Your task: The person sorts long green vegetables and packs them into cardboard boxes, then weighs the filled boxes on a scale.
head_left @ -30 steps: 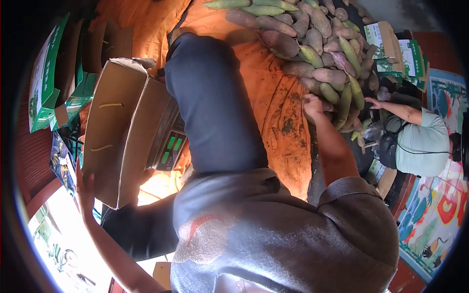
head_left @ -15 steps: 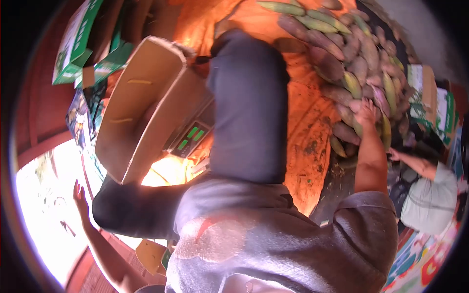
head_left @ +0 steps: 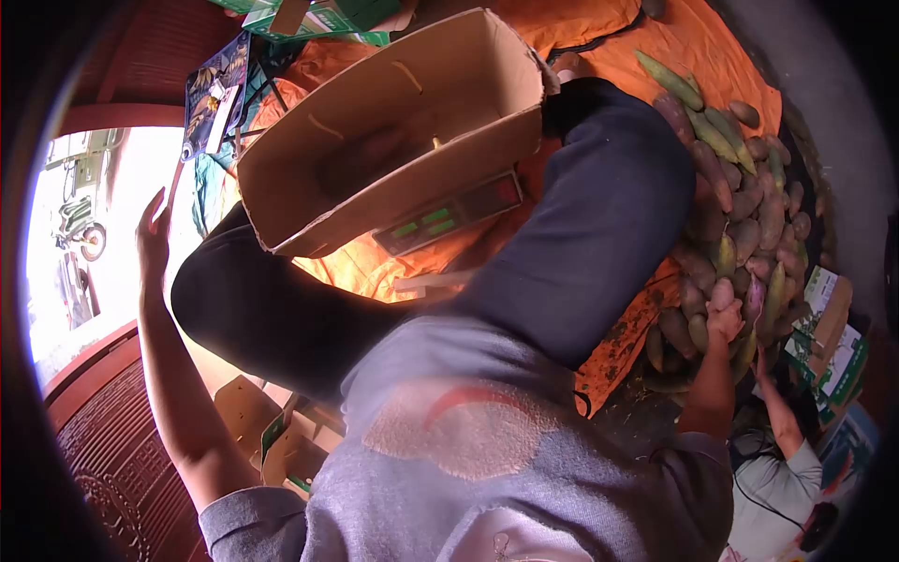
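Note:
On the right, my right hand [head_left: 724, 323] has its fingers closed round a pinkish-brown sweet potato [head_left: 721, 293] at the near side of a large pile of sweet potatoes [head_left: 746, 234]. Several long green-yellow vegetables [head_left: 712, 133] lie among them. My left hand [head_left: 154, 228] is raised at the far left with fingers stretched out, holding nothing. Between my legs stands an open cardboard box [head_left: 375, 201], apparently on a digital scale [head_left: 449, 220] with lit green displays. The dark inside of the box hides most of what it may hold.
An orange sheet [head_left: 609, 351] covers the floor under the pile. Another person [head_left: 782, 487] at the lower right reaches an arm towards the pile. Green-and-white cartons [head_left: 824, 328] lie at right, more green cartons [head_left: 328, 14] at the top. An opened carton [head_left: 290, 440] is behind my left leg.
My view has turned, so the box and scale appear further right. My right hand, earlier spread over the pile, has closed on a sweet potato. My left hand stays raised.

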{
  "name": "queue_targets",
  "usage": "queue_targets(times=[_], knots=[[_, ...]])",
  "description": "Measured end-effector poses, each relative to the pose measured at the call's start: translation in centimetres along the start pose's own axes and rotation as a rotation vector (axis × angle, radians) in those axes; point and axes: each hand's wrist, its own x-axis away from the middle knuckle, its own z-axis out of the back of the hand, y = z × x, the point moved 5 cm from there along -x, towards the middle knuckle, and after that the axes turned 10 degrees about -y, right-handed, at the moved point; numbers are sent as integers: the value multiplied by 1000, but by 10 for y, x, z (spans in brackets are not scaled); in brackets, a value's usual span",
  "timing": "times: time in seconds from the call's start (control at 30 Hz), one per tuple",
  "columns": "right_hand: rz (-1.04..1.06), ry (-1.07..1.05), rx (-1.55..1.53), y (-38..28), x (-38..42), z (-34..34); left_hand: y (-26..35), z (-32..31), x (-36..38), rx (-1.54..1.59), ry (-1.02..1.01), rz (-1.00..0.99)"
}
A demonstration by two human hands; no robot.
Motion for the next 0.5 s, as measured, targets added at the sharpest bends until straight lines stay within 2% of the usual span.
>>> queue_targets(times=[0.07,0.17,0.23,0.3,0.37,0.43,0.5], knots=[[-69,58,-206,0,-6,15,32,-1,-18,-40,-7,-109],[150,272,-515,-25,-4,63,91,-14,-40,96,-113,-150],[372,361,-745,-54,-6,107,135,-25,-50,70,-120,-280],[548,531,-715,-99,18,178,174,-37,-51,86,-220,-335],[736,468,-901,-144,40,242,201,-52,-53,-10,-357,-333],[971,384,-1043,-201,93,309,222,-65,-51,-20,-438,-424],[1153,277,-1027,-252,145,358,222,-79,-57,-101,-468,-393]])
